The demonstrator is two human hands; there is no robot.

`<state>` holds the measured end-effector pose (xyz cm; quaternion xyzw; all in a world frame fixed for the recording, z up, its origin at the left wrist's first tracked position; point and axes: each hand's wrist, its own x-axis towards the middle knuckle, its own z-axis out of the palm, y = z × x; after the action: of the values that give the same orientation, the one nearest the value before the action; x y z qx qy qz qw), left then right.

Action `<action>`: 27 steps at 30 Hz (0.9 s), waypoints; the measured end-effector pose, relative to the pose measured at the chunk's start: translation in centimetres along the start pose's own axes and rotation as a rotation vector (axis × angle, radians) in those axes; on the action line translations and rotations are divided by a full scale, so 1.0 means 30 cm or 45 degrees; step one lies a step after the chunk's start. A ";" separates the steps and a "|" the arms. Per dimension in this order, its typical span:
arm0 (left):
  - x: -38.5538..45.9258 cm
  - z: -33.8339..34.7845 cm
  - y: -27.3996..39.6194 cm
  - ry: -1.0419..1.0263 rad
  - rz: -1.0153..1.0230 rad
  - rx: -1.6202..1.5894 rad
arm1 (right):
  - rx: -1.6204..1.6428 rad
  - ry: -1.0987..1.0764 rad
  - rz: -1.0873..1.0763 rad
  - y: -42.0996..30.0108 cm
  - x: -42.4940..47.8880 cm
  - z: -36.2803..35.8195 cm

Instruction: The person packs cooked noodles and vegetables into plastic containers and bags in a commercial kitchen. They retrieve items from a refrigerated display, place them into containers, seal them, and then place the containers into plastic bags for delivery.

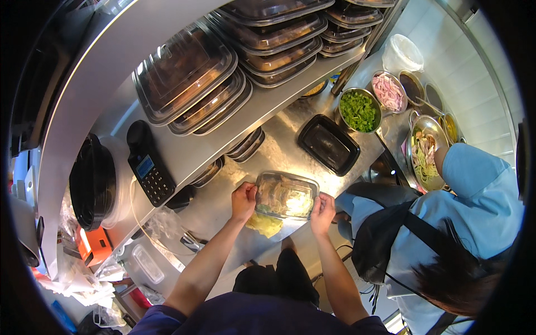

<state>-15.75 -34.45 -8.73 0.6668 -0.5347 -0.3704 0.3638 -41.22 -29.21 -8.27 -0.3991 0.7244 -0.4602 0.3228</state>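
My left hand [244,202] and my right hand [322,211] grip opposite ends of a clear plastic lid [287,184]. Noodles and pieces of food show through it; a bright glare covers part of them. Whether the lid is pressed fully onto the food container beneath cannot be told. Under the near left corner lies a crumpled yellow cloth [268,226] on the steel counter [276,125]. Beyond my right hand sits an open black plastic tray [328,144].
A shelf [201,146] overhead holds stacked lidded containers [188,75], a keypad phone [150,163] and black bowls [92,184]. Metal pots of chopped greens [359,111] and sliced onion [389,92] stand far right. Close at right, a co-worker [452,209] reaches into a noodle bowl [429,155].
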 end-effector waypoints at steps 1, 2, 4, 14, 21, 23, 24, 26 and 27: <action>-0.010 0.001 0.003 -0.013 0.044 0.093 | -0.135 0.020 -0.105 0.004 -0.005 0.003; -0.020 0.001 0.006 -0.025 0.087 0.186 | -0.270 0.037 -0.211 0.007 -0.009 0.006; -0.059 -0.003 0.014 -0.002 0.152 0.306 | -0.324 0.017 -0.281 -0.003 -0.019 0.022; 0.001 -0.011 0.032 -0.004 0.426 0.235 | -0.370 -0.124 -0.467 -0.059 0.044 0.003; 0.007 -0.061 0.153 0.014 0.211 0.359 | -0.569 -0.115 -0.206 -0.125 0.051 -0.037; 0.036 -0.053 0.154 -0.012 0.230 0.478 | -0.676 -0.114 -0.263 -0.136 0.084 -0.025; 0.054 -0.055 0.156 -0.015 0.244 0.543 | -0.719 -0.113 -0.300 -0.148 0.100 -0.013; 0.045 -0.059 0.150 -0.002 0.248 0.558 | -0.739 -0.113 -0.310 -0.183 0.103 -0.018; 0.037 -0.060 0.147 -0.002 0.246 0.566 | -0.753 -0.115 -0.308 -0.203 0.097 -0.025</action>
<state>-15.93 -36.09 -4.14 0.6758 -0.6646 -0.2078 0.2415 -41.50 -33.01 -2.67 -0.5788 0.7590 -0.2467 0.1674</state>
